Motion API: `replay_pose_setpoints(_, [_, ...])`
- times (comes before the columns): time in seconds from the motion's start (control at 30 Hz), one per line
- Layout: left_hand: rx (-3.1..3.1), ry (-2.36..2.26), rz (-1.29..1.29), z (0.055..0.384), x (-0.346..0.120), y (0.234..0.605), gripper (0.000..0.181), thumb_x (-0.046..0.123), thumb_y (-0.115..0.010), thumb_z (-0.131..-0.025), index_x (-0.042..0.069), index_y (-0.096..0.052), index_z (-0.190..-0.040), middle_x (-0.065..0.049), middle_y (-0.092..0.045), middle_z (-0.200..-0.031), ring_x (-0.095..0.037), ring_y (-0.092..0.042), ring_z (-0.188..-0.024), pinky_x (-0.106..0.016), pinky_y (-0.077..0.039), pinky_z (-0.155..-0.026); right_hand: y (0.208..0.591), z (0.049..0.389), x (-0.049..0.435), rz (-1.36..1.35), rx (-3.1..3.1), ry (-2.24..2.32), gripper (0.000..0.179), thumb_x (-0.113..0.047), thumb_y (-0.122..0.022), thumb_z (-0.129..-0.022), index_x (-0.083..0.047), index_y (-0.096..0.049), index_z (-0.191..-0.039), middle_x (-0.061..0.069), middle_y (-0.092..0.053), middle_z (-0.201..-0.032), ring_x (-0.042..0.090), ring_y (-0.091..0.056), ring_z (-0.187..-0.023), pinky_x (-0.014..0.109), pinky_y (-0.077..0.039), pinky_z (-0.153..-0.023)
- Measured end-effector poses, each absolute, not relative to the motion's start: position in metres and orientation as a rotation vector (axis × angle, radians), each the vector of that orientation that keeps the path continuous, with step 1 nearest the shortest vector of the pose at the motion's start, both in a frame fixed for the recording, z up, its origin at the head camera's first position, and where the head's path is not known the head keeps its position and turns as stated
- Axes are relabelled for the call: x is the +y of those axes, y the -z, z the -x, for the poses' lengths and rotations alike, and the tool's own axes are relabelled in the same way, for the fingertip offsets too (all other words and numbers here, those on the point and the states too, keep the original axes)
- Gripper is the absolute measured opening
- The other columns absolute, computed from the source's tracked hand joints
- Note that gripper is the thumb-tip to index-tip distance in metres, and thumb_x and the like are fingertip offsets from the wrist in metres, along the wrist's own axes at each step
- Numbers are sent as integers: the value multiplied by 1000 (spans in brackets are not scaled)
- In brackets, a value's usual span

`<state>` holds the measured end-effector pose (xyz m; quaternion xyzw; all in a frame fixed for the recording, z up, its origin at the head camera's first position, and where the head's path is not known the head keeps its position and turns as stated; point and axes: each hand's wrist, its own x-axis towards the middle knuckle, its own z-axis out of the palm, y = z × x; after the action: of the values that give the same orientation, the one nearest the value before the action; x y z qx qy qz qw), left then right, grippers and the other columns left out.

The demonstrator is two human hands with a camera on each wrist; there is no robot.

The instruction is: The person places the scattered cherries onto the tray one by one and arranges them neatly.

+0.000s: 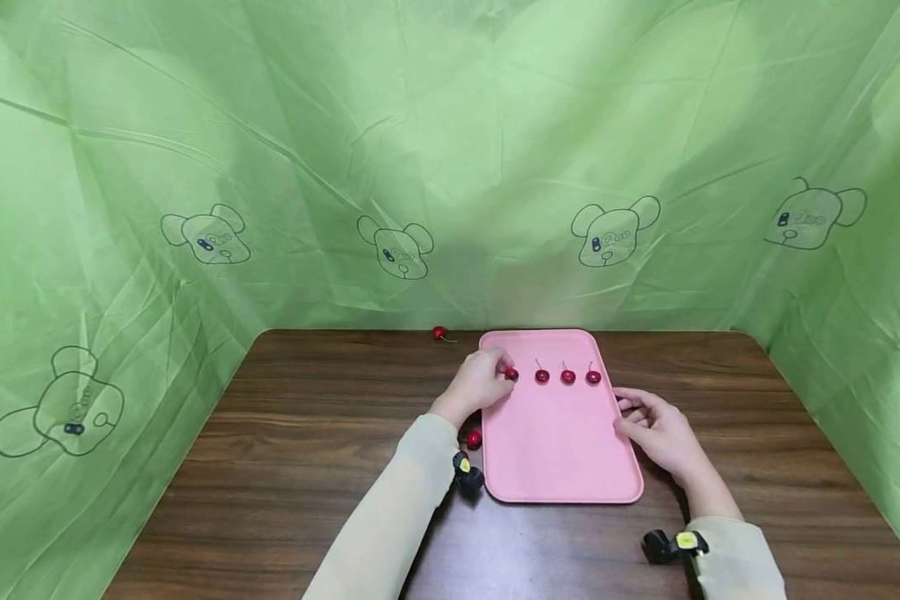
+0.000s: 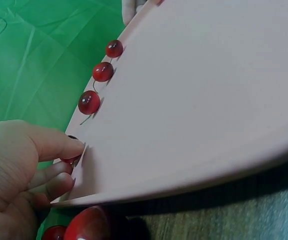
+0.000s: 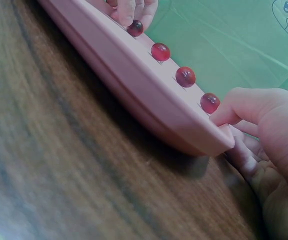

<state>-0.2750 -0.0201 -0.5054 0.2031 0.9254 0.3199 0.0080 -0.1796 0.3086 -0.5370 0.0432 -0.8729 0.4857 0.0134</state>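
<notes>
A pink tray (image 1: 562, 450) lies on the table. Toward its far end, three dark red cherries (image 1: 567, 377) with stems up stand in a row. At the left end of that row my left hand (image 1: 474, 385) pinches another cherry (image 1: 512, 375) against the tray floor; the fingers partly cover it in the left wrist view. My right hand (image 1: 663, 437) holds the tray's right rim, and in the right wrist view its thumb or finger lies over the edge with other fingers below, close to the rightmost cherry (image 3: 210, 103).
One cherry (image 1: 474, 439) lies on the wooden table (image 1: 307, 433) just left of the tray, near my left wrist. Another cherry (image 1: 438, 332) sits at the table's back edge. Green cloth (image 1: 480, 167) printed with bear faces hangs around the table's back and sides.
</notes>
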Motion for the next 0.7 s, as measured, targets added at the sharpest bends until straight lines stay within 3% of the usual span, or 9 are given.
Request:
replay_pose_setpoints(0.4, [2905,-967,-685,276,-19,507,11,10,-78,-96,10,-74,-106,-5,-69,-93,-16,-58,-83,-31,-50,-79,537,180,308,-137,-2712,-1522,51,-8,-78,-98,0,-64,-147,19,-70,-121,10,-65,-90,22,-53,-75])
replay_pose_setpoints(0.7, [2884,-963,-708,277,-20,503,17,11,-78,-94,9,-75,-111,-5,-72,-98,-18,-62,-88,-33,-54,-85,535,179,308,-130,-2718,-1531,51,-7,-77,-99,1,-63,-147,20,-69,-121,9,-65,-90,22,-53,-76])
